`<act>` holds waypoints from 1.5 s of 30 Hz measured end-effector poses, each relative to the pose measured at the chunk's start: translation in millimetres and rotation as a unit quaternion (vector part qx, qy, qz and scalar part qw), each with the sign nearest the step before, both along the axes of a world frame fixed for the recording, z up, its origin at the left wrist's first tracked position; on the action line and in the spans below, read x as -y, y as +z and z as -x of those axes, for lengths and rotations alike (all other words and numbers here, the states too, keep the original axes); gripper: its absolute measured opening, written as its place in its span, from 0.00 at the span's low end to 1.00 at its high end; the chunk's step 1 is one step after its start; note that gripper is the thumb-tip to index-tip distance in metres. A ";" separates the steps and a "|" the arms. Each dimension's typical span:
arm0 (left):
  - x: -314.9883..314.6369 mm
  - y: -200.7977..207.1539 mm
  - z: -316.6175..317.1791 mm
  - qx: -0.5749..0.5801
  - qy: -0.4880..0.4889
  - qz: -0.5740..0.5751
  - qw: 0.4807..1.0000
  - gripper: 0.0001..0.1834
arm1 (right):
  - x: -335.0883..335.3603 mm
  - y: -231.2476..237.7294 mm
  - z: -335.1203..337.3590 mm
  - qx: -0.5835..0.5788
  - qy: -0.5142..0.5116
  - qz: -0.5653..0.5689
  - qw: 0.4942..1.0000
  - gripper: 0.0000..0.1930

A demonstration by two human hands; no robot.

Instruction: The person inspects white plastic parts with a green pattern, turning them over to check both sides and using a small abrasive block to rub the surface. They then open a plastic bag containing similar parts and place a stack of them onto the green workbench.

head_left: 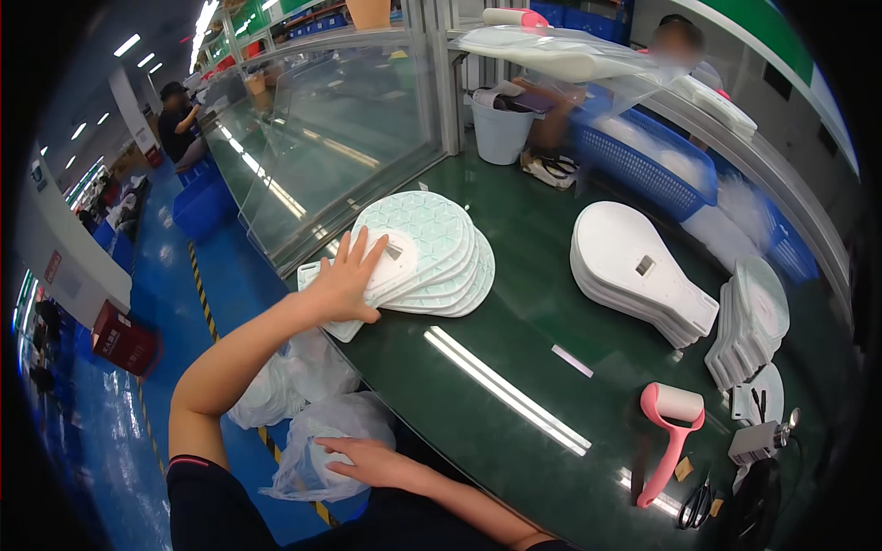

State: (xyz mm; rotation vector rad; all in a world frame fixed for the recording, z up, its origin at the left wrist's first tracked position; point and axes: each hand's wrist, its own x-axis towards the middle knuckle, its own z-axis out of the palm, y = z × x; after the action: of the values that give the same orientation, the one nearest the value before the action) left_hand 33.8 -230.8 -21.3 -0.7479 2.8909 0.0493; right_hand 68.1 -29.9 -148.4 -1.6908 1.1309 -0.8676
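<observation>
My left hand lies flat, fingers spread, on the top piece of a fanned stack of white paddle-shaped plastic shells at the left edge of a dark green table. My right hand reaches down below the table edge and rests on a clear plastic bag holding white parts. Whether its fingers pinch the bag I cannot tell.
A second stack of smooth white shells lies mid-table, a third stack stands at the right. A pink lint roller, scissors, a white bucket and a blue basket are around. Another person sits across the table.
</observation>
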 end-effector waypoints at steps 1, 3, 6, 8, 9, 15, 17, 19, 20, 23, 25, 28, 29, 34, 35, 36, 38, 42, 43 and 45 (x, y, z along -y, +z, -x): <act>17.0 0.4 -11.1 0.021 -0.031 -0.018 0.999 0.59 | -2.6 36.2 10.4 0.075 -0.006 -0.027 0.997 0.23; 36.3 12.7 -9.6 0.039 -0.085 -0.092 0.991 0.57 | -1.3 67.9 39.3 0.210 -0.125 -0.025 0.969 0.24; 60.1 21.0 -3.9 0.028 -0.178 -0.120 0.976 0.56 | 6.6 81.4 65.8 0.492 -0.405 0.062 0.768 0.28; 63.9 21.7 1.6 -0.004 -0.201 -0.167 0.965 0.55 | 7.3 76.9 76.1 0.608 -0.464 0.106 0.636 0.30; 63.4 23.0 3.4 -0.034 -0.189 -0.216 0.957 0.54 | 6.7 70.1 78.7 0.665 -0.451 0.063 0.593 0.33; 86.6 6.2 16.0 -0.128 0.183 -0.305 0.926 0.45 | 38.6 63.2 93.9 0.754 -0.387 -0.036 0.530 0.18; 73.0 4.8 30.2 -0.079 0.133 -0.251 0.956 0.48 | 50.6 61.0 107.9 0.732 -0.404 -0.034 0.548 0.24; 102.8 -19.5 34.3 -0.078 0.158 -0.269 0.947 0.46 | 63.3 66.8 115.7 0.719 -0.422 -0.052 0.550 0.26; 116.0 -27.1 29.8 -0.076 0.177 -0.275 0.942 0.45 | 70.4 72.9 115.3 0.702 -0.423 -0.051 0.570 0.26; 102.0 -13.4 33.7 -0.082 0.229 -0.374 0.895 0.40 | 85.4 85.6 141.1 0.635 -0.444 -0.041 0.631 0.29; 99.3 -18.7 40.8 -0.135 0.215 -0.454 0.854 0.37 | 103.5 79.5 175.9 0.607 -0.442 -0.038 0.659 0.29; 103.8 -35.4 44.8 -0.242 0.130 -0.516 0.811 0.33 | 114.9 87.9 201.4 0.575 -0.437 -0.056 0.690 0.31; 106.6 -38.4 48.2 -0.281 0.088 -0.526 0.798 0.32 | 115.6 91.2 205.0 0.565 -0.437 -0.058 0.697 0.31; 127.8 -33.3 76.1 -0.264 0.033 -0.523 0.810 0.34 | 121.4 95.0 222.2 0.517 -0.426 -0.078 0.739 0.29; 135.7 -33.2 81.1 -0.258 0.016 -0.519 0.814 0.35 | 121.0 94.1 226.7 0.526 -0.400 -0.084 0.745 0.29; 141.4 -32.8 85.4 -0.246 0.000 -0.508 0.825 0.35 | 121.0 93.5 230.8 0.528 -0.384 -0.098 0.751 0.30; 152.7 -29.2 91.6 -0.224 -0.030 -0.482 0.847 0.35 | 123.3 93.9 240.0 0.531 -0.349 -0.125 0.762 0.31; 171.5 -27.1 86.8 -0.160 -0.024 -0.352 0.922 0.45 | 115.2 107.9 241.8 0.473 -0.324 -0.193 0.796 0.30; 156.9 -15.2 90.9 -0.126 0.041 -0.283 0.950 0.49 | 111.2 100.0 247.7 0.484 -0.348 -0.191 0.780 0.27; 120.9 17.6 88.7 -0.018 0.121 -0.232 0.965 0.63 | 103.9 84.3 249.4 0.498 -0.354 -0.216 0.762 0.27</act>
State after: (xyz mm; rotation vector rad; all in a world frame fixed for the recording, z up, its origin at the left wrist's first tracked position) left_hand -54.9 -351.7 -3.7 -0.9963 2.6361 0.7452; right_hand -181.3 -133.7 -64.1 -0.2026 1.0294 -1.5529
